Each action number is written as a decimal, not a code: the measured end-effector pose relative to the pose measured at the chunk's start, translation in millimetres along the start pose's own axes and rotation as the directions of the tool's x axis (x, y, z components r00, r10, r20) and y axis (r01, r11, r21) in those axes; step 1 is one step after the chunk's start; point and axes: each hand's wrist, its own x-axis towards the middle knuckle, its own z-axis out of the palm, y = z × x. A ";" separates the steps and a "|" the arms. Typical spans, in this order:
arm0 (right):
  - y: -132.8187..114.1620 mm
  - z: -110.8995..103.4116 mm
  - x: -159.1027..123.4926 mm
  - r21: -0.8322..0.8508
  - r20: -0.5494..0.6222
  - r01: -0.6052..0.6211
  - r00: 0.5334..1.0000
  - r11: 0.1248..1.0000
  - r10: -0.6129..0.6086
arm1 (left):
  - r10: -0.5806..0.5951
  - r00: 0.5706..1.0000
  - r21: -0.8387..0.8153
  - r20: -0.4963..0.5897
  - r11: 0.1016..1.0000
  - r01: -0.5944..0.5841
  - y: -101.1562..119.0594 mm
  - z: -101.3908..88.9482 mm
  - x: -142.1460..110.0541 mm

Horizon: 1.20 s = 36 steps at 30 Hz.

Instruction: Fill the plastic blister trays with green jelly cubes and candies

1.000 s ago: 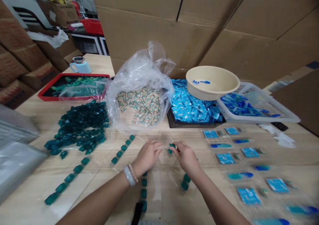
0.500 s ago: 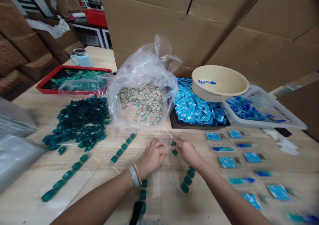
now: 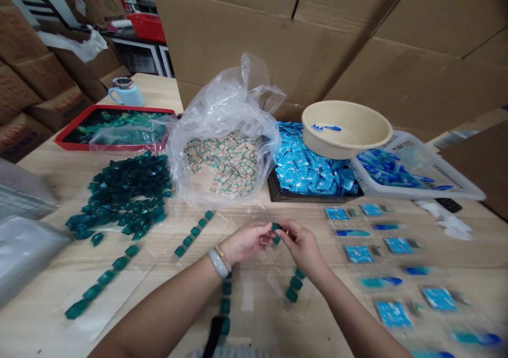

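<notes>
Teal piece point(image 3: 275, 226) — partly finger-hidden, lower-right packets point(image 3: 472, 338) — blurred

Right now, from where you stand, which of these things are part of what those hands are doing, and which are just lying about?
Part of the work:
left hand
right hand
teal cubes pinched between them
rows of teal cubes on clear film

Lying about:
light-blue mug
cream plastic basin
red-rimmed tray
</notes>
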 end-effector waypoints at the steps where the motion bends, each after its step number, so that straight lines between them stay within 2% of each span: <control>1: 2.6 0.1 1.9 -0.022 -0.001 -0.021 1.000 1.000 0.021 | 0.078 0.996 0.199 -0.051 0.978 -0.066 2.7 -2.4 -3.1; 2: 5.0 1.5 4.0 -0.051 0.010 -0.036 0.999 0.998 0.036 | 0.179 0.980 0.435 -0.083 0.892 -0.126 4.4 -5.1 -6.4; 4: 8.4 8.2 7.9 -0.141 0.073 -0.045 0.996 0.989 0.055 | 0.347 0.937 0.816 -0.030 0.551 -0.177 3.5 -10.1 -13.4; 5: 9.2 12.9 9.6 -0.196 0.115 -0.043 0.991 0.980 0.066 | 0.371 0.928 0.909 0.030 0.376 -0.180 0.9 -11.8 -16.4; 6: 9.4 17.9 10.9 -0.253 0.151 -0.043 0.985 0.966 0.084 | 0.363 0.928 0.953 0.084 0.242 -0.181 -2.8 -12.9 -19.0; 7: 9.3 22.5 11.9 -0.310 0.172 -0.047 0.980 0.950 0.104 | 0.342 0.932 0.971 0.122 0.155 -0.184 -6.9 -13.2 -20.9; 8: 9.3 25.9 12.7 -0.360 0.177 -0.056 0.976 0.931 0.127 | 0.325 0.934 0.976 0.146 0.105 -0.189 -11.1 -12.7 -22.2; 10: 10.7 27.2 13.4 -0.419 0.169 -0.073 0.973 0.905 0.157 | 0.311 0.937 0.979 0.159 0.072 -0.190 -17.3 -10.7 -23.6; 12: 14.2 19.9 13.4 -0.408 0.163 -0.073 0.975 0.910 0.151 | 0.304 0.940 0.978 0.156 0.083 -0.189 -19.6 -8.4 -24.2; 14: 17.3 6.3 13.0 -0.305 0.086 -0.113 0.986 0.946 0.146 | 0.339 0.932 0.969 0.128 0.159 -0.191 -18.3 -6.5 -23.8; 16: 16.3 -8.0 12.3 -0.060 -0.113 -0.213 0.972 0.975 0.205 | 0.421 0.906 0.927 0.041 0.322 -0.191 -15.2 -3.5 -21.1; 17: 13.6 -13.4 11.7 0.119 -0.209 -0.254 0.938 0.960 0.275 | 0.459 0.889 0.892 -0.012 0.407 -0.198 -13.5 -1.1 -18.2; 18: 9.5 -16.8 10.9 0.308 -0.266 -0.269 0.897 0.913 0.354 | 0.485 0.873 0.861 -0.052 0.465 -0.208 -12.1 2.1 -14.2; 19: 4.7 -18.2 9.7 0.479 -0.277 -0.259 0.862 0.839 0.425 | 0.499 0.864 0.849 -0.068 0.483 -0.213 -10.9 6.0 -9.3; 20: -0.1 -17.7 8.1 0.611 -0.258 -0.239 0.841 0.755 0.475 | 0.500 0.864 0.862 -0.058 0.462 -0.209 -10.3 10.5 -3.5; 22: -6.6 -12.7 3.6 0.737 -0.218 -0.209 0.827 0.643 0.518 | 0.466 0.885 0.925 -0.001 0.336 -0.176 -10.3 20.0 9.2; 23: -7.5 -9.4 0.7 0.744 -0.223 -0.207 0.819 0.635 0.528 | 0.437 0.899 0.951 0.017 0.270 -0.149 -10.8 24.5 15.5; 25: -4.2 -3.5 -5.2 0.697 -0.254 -0.230 0.807 0.679 0.534 | 0.382 0.924 0.976 0.013 0.196 -0.094 -11.6 31.5 26.1; 28: 5.3 1.0 -11.0 0.623 -0.229 -0.281 0.827 0.730 0.514 | 0.336 0.942 0.981 -0.022 0.187 -0.044 -8.5 36.4 33.9; 31: 8.6 1.4 -12.5 0.706 -0.193 -0.269 0.817 0.655 0.543 | 0.306 0.951 0.980 -0.036 0.196 -0.026 -1.1 37.8 27.1; 32: 7.5 1.7 -13.0 0.753 -0.204 -0.239 0.801 0.613 0.563 | 0.322 0.946 0.973 -0.034 0.226 -0.042 0.4 38.8 21.2; 33: 5.4 2.5 -14.1 0.793 -0.226 -0.199 0.781 0.575 0.582 | 0.345 0.938 0.953 -0.031 0.294 -0.076 0.5 40.8 13.9; 35: -0.6 6.8 -18.4 0.824 -0.275 -0.139 0.750 0.549 0.602 | 0.353 0.934 0.813 -0.045 0.556 -0.171 -4.3 47.5 -2.9; 36: -4.1 10.2 -21.6 0.807 -0.305 -0.135 0.739 0.575 0.601 | 0.325 0.944 0.677 -0.061 0.709 -0.200 -9.0 51.9 -10.9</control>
